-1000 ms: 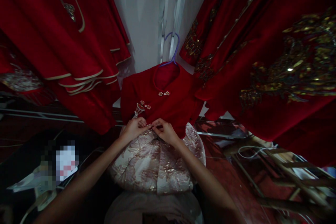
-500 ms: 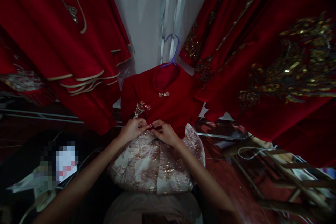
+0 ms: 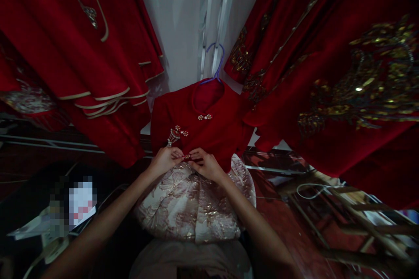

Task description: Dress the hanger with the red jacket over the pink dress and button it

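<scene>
A red top with a round neckline [image 3: 219, 126] hangs in front of me on a purple hanger [image 3: 220, 63], its lower part meeting a cream and gold floral brocade skirt [image 3: 186, 209]. Both hands are at the waist, on either side of a small beaded clasp [image 3: 187, 157]. My left hand [image 3: 166, 160] pinches the clasp's left side. From the right, my right hand [image 3: 205, 163] has its fingers closed on the clasp's other side. A similar clasp [image 3: 204, 117] sits below the neckline, and a beaded tassel ornament [image 3: 174, 135] is on the chest at the left.
Red garments with pale trim [image 3: 108, 61] hang at left; a red garment with gold sequin work [image 3: 363, 87] hangs at right. A wooden rack or stool [image 3: 363, 222] stands at lower right with a white cable. A lit, blurred-out screen [image 3: 81, 205] lies at lower left.
My left thumb and fingers have drawn back slightly to the left, so more of the waist clasp shows between the hands. The garments have stayed in place.
</scene>
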### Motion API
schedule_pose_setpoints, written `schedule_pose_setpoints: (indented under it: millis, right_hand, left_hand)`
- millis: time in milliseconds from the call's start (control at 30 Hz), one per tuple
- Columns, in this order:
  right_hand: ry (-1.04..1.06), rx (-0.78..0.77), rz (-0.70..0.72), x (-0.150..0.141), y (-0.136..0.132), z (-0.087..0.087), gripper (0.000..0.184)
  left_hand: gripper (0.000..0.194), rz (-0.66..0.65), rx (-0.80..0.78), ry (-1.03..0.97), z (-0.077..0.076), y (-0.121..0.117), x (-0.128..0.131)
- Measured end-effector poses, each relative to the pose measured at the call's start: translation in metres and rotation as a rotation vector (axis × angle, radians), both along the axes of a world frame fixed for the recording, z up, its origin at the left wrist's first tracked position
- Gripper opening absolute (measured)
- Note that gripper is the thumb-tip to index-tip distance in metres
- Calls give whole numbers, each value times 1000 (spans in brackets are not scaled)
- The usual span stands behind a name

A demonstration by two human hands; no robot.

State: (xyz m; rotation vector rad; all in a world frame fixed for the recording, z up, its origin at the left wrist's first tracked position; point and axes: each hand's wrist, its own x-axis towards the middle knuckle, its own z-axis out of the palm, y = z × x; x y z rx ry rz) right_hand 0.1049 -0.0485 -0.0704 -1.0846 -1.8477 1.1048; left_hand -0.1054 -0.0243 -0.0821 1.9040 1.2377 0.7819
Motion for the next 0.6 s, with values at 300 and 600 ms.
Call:
schedule_pose_setpoints:
  millis: [300,600]
  right_hand:
    - [-123,101,81,1,0,-5,31]
    - [-134,116,59,-1,2,-9,27]
  left_hand:
    - [19,-39,12,10,-5,3,-3]
    - [21,-35,30,93,9,-2,0]
